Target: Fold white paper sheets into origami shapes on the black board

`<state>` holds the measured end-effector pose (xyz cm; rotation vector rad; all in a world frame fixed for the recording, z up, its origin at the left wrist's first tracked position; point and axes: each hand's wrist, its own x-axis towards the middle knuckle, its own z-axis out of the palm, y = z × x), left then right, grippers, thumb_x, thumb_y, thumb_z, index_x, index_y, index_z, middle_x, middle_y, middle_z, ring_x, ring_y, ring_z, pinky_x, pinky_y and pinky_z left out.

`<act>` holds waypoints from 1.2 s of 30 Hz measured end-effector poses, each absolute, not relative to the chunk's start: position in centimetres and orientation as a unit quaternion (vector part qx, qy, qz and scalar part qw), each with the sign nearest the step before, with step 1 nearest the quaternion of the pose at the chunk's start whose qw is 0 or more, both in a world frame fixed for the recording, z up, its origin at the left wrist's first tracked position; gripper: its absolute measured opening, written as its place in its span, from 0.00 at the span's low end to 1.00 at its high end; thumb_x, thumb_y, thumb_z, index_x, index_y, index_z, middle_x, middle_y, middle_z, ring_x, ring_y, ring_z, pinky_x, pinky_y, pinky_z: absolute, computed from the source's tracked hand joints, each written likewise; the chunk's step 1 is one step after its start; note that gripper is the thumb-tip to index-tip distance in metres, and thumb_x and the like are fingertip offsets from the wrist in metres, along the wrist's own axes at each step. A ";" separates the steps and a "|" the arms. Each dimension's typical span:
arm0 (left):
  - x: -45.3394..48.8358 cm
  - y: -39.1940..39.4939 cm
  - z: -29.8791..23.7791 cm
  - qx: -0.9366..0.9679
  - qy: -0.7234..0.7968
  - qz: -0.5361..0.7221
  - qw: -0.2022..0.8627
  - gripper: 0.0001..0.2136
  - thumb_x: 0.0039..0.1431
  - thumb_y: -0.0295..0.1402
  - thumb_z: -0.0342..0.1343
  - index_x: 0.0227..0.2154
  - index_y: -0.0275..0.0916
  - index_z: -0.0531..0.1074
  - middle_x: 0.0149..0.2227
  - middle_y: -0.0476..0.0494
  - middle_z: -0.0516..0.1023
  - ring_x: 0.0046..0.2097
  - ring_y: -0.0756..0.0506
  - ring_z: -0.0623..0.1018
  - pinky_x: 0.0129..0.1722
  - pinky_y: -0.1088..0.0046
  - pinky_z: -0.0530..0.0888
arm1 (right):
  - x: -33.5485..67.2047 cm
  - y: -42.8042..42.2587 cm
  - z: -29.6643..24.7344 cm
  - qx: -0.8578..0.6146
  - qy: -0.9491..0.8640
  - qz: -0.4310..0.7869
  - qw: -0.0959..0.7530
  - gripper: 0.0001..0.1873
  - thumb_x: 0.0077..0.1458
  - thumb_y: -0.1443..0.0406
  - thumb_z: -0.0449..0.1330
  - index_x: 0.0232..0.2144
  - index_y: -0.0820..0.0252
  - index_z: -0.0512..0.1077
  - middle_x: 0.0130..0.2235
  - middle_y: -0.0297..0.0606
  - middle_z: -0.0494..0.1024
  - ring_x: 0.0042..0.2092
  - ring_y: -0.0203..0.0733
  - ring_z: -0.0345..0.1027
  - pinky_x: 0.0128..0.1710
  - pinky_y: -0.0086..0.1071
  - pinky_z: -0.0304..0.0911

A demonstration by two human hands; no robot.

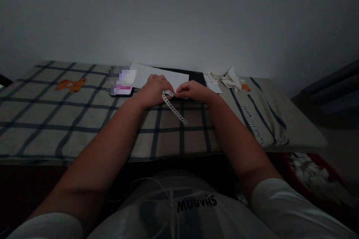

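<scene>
A narrow white strip with a row of dark dots or holes point(175, 110) hangs in a loop from between my two hands, its loose end trailing toward me. My left hand point(156, 90) is closed around one part of it, resting over white paper sheets point(148, 74). With thumb and fingertips pinched together, my right hand point(193, 90) grips the strip's end close to the left fingers. Under the sheets and both hands lies a flat black board or folder point(198, 77). The exact fingertip contact is small and dim.
A phone with a lit screen point(123, 90) lies left of the sheets. Crumpled paper scraps point(232, 79) sit to the right. Everything rests on a checked cloth point(84, 119) against a grey wall point(179, 18). A red bin with paper scraps point(311, 173) stands at lower right; a white cable point(151, 179) crosses my lap.
</scene>
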<state>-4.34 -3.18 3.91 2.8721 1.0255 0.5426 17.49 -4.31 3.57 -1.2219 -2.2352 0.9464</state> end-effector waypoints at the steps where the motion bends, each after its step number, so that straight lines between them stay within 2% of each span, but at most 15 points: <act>1: -4.4 -3.1 3.8 0.927 0.331 0.174 0.022 0.12 0.55 0.39 0.54 0.36 0.43 0.80 0.40 0.43 0.81 0.48 0.39 0.73 0.53 0.56 0.59 | 17.5 -4.4 3.6 -0.441 -0.804 0.340 0.211 0.17 0.52 0.56 0.63 0.34 0.65 0.79 0.31 0.38 0.77 0.33 0.37 0.63 0.35 0.33 0.56; 10: -4.3 -3.1 3.7 0.929 0.325 0.176 0.015 0.12 0.54 0.37 0.53 0.35 0.41 0.79 0.40 0.40 0.81 0.48 0.38 0.73 0.52 0.55 0.60 | 17.1 -4.6 3.9 -0.412 -0.831 0.322 0.189 0.17 0.56 0.55 0.59 0.34 0.66 0.78 0.31 0.38 0.76 0.33 0.37 0.63 0.35 0.32 0.56; 15: -4.3 -3.3 4.1 0.923 0.342 0.174 0.006 0.11 0.53 0.37 0.53 0.32 0.42 0.79 0.37 0.41 0.81 0.46 0.37 0.73 0.51 0.54 0.61 | 17.6 -4.3 3.6 -0.419 -0.815 0.337 0.215 0.19 0.53 0.53 0.62 0.35 0.65 0.79 0.33 0.40 0.79 0.35 0.39 0.66 0.36 0.32 0.57; 22: -4.3 -3.2 4.1 0.928 0.325 0.182 0.029 0.12 0.52 0.38 0.55 0.34 0.43 0.81 0.38 0.41 0.81 0.47 0.37 0.73 0.52 0.53 0.60 | 17.5 -4.3 3.6 -0.432 -0.812 0.335 0.203 0.16 0.52 0.56 0.62 0.33 0.64 0.79 0.31 0.38 0.78 0.33 0.37 0.65 0.36 0.32 0.57; 27: -4.3 -3.1 3.9 0.929 0.320 0.183 0.033 0.11 0.53 0.37 0.55 0.33 0.42 0.81 0.38 0.40 0.81 0.47 0.38 0.73 0.52 0.54 0.60 | 17.4 -4.5 3.7 -0.450 -0.797 0.346 0.205 0.18 0.51 0.55 0.63 0.34 0.65 0.79 0.30 0.38 0.77 0.33 0.37 0.64 0.34 0.32 0.56; 36: -4.2 -3.4 4.1 0.932 0.322 0.164 0.032 0.11 0.55 0.38 0.54 0.34 0.42 0.80 0.40 0.40 0.81 0.48 0.39 0.73 0.52 0.54 0.60 | 17.1 -4.1 3.1 -0.393 -0.831 0.333 0.209 0.14 0.54 0.57 0.61 0.32 0.64 0.76 0.33 0.39 0.78 0.36 0.39 0.66 0.39 0.33 0.59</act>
